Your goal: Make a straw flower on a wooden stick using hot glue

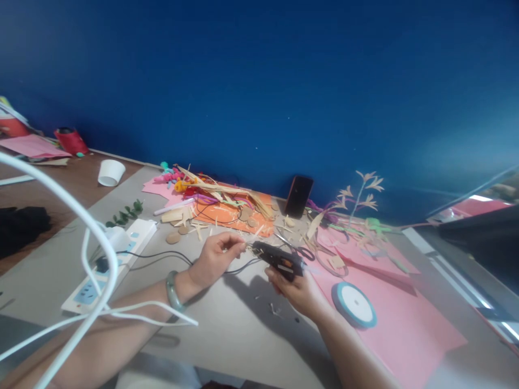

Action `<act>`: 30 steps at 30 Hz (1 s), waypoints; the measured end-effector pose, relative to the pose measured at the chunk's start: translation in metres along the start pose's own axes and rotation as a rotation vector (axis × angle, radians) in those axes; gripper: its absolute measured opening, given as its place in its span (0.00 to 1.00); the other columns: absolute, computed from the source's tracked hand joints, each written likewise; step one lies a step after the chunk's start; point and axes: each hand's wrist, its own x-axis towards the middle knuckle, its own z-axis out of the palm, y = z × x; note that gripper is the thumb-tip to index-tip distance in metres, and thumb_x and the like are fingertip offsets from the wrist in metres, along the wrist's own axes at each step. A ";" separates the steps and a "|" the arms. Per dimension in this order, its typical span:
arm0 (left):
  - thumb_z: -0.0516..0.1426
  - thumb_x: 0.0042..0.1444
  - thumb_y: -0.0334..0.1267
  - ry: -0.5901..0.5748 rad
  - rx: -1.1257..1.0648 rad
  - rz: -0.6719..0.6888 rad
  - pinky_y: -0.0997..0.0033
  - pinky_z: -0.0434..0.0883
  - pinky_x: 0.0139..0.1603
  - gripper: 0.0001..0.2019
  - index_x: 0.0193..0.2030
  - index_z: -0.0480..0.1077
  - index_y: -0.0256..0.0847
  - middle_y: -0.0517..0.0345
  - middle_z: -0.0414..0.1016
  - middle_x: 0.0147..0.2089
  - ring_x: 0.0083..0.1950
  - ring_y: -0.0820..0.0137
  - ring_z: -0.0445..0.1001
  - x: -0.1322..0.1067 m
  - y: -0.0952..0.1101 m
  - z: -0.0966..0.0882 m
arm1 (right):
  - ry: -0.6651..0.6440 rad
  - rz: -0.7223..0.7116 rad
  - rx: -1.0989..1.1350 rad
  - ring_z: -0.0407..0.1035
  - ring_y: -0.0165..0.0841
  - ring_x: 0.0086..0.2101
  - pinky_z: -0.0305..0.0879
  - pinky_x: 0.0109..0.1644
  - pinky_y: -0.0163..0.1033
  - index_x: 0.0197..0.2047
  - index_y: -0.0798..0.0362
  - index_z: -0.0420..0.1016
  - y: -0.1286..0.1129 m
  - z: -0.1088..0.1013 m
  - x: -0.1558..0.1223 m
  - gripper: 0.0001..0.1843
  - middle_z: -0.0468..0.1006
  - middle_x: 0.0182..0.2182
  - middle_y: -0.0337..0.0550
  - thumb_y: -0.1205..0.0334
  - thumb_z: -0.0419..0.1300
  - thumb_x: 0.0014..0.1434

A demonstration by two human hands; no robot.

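Observation:
My right hand (290, 286) is wrapped round the grip of a black glue gun (279, 259), whose nozzle points left. Just off that nozzle, the thumb and fingers of my left hand (219, 256) pinch together, with a green bangle (174, 292) at the wrist. What the pinch holds is too small and blurred to name; some pale strips show between it and the nozzle. Behind the glue gun lies a pair of scissors (302, 251) with dark handles.
Craft scraps (219, 189) and orange paper (263, 227) lie along the wall, beside an upright phone (299, 195). Pink paper (405, 319) carries a tape roll (354, 304); a flower stem (357, 200) stands behind. At left are a power strip (138, 237), white cable (97, 232) and paper cup (111, 173).

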 end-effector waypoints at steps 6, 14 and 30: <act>0.61 0.53 0.44 -0.006 -0.010 -0.012 0.74 0.69 0.32 0.11 0.33 0.74 0.36 0.58 0.73 0.27 0.28 0.74 0.70 0.000 -0.002 0.000 | 0.021 -0.006 -0.006 0.58 0.28 0.19 0.59 0.23 0.35 0.21 0.52 0.64 0.000 0.000 0.000 0.24 0.64 0.15 0.37 0.42 0.56 0.57; 0.61 0.54 0.44 -0.007 -0.002 0.002 0.74 0.68 0.31 0.11 0.32 0.73 0.36 0.58 0.72 0.26 0.28 0.74 0.69 0.000 0.000 0.000 | 0.057 -0.043 -0.031 0.61 0.31 0.19 0.60 0.22 0.35 0.22 0.52 0.69 -0.006 0.000 -0.001 0.22 0.65 0.14 0.38 0.43 0.56 0.57; 0.61 0.54 0.42 -0.012 -0.012 -0.006 0.75 0.67 0.30 0.10 0.33 0.73 0.36 0.58 0.73 0.27 0.28 0.74 0.69 0.000 -0.002 0.001 | 0.042 -0.060 -0.072 0.64 0.34 0.22 0.62 0.24 0.36 0.21 0.51 0.67 0.008 0.001 0.008 0.19 0.64 0.13 0.39 0.47 0.58 0.55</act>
